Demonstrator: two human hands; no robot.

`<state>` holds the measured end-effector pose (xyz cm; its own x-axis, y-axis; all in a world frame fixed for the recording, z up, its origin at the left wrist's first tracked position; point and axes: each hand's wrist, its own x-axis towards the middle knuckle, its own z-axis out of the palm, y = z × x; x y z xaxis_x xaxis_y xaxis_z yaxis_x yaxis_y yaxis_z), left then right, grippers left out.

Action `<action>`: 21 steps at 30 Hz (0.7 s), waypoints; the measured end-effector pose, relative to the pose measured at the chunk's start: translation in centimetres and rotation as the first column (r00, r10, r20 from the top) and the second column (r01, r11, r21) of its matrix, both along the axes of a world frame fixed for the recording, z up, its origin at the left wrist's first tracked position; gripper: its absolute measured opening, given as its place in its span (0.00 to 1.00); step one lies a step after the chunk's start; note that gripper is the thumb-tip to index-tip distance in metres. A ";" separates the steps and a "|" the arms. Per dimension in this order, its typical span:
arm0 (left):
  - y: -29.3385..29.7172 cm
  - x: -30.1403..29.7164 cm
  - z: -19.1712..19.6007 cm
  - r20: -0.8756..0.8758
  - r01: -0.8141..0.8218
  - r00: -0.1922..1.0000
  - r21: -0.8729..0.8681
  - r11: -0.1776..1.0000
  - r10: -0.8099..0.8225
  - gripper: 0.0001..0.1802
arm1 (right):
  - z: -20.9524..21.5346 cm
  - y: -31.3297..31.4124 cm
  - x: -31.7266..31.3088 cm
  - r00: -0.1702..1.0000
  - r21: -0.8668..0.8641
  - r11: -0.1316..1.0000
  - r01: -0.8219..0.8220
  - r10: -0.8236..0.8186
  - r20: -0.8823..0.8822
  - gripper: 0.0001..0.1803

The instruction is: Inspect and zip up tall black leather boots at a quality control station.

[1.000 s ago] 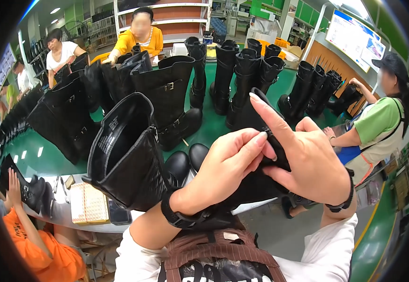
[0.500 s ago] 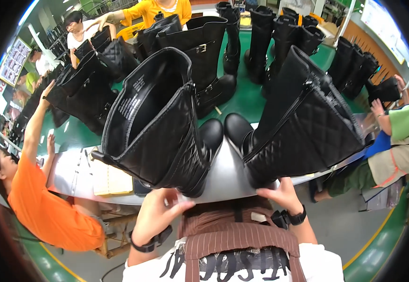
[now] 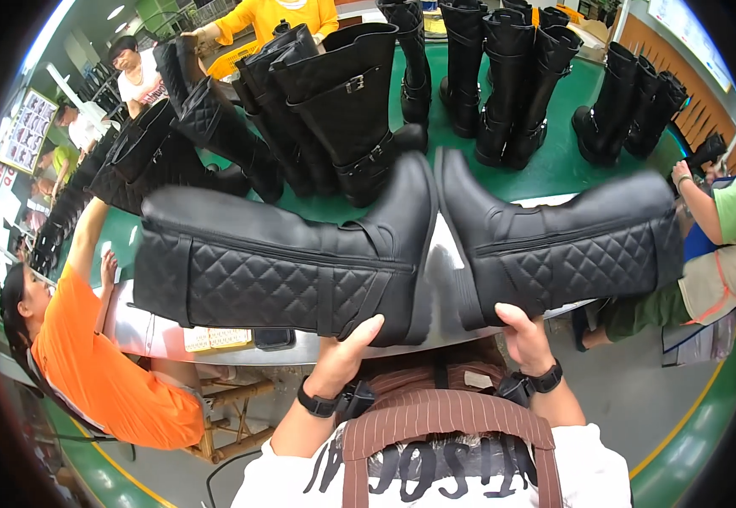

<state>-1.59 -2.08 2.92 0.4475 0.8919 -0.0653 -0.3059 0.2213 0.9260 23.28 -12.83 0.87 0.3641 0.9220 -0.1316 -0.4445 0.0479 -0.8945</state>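
Note:
Two tall black boots with quilted shafts and side zippers lie tipped sideways in front of me, soles facing each other and toes pointing away. My left hand (image 3: pixel 344 360) grips the left boot (image 3: pixel 283 271) near its heel, thumb on the outside and fingers hidden beneath. At the other heel, my right hand (image 3: pixel 527 343) holds the right boot (image 3: pixel 579 245) the same way, its fingers mostly covered. The left boot's shaft stretches to the left, the right one's to the right. Both are over the near edge of the metal-topped table (image 3: pixel 143 313).
More black boots (image 3: pixel 347 110) stand on the green tabletop (image 3: pixel 435 127) beyond. A yellow pad (image 3: pixel 215 339) and a dark flat object (image 3: pixel 274 339) lie near the left edge. A person in orange (image 3: pixel 122 364) sits left; a person in green (image 3: pixel 727 212) is right.
Both boots have tipped outward from upright, so their soles now face each other and their shafts point sideways. My hands have closed on the heels. The person at back left has lifted a boot.

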 end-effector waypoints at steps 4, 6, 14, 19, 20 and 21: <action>-0.3 1.9 0.5 0.285 0.068 0.957 -0.039 0.997 -0.055 0.25 | 0.8 0.2 -1.1 0.949 0.236 0.972 0.002 0.072 -0.307 0.20; -0.3 2.5 0.8 0.355 0.104 0.932 -0.073 0.992 -0.072 0.29 | 1.2 0.3 -1.3 0.929 0.308 0.951 -0.010 0.123 -0.350 0.22; -1.0 3.2 0.4 0.365 0.088 0.930 -0.090 0.992 -0.049 0.25 | -0.4 0.0 -1.0 0.950 0.258 0.966 -0.003 0.083 -0.302 0.24; -0.9 2.5 -0.1 0.352 0.081 0.935 -0.106 0.991 -0.038 0.24 | -0.6 -0.3 -0.6 0.937 0.283 0.953 -0.107 0.192 -0.292 0.22; -0.8 2.4 0.0 0.314 0.059 0.949 -0.076 0.995 -0.032 0.24 | -0.5 -0.2 -0.5 0.958 0.251 0.967 -0.054 0.121 -0.260 0.22; -0.7 2.6 0.0 0.266 0.030 0.964 -0.025 0.999 -0.022 0.25 | -0.2 0.0 -0.3 0.975 0.236 0.971 -0.021 0.072 -0.208 0.22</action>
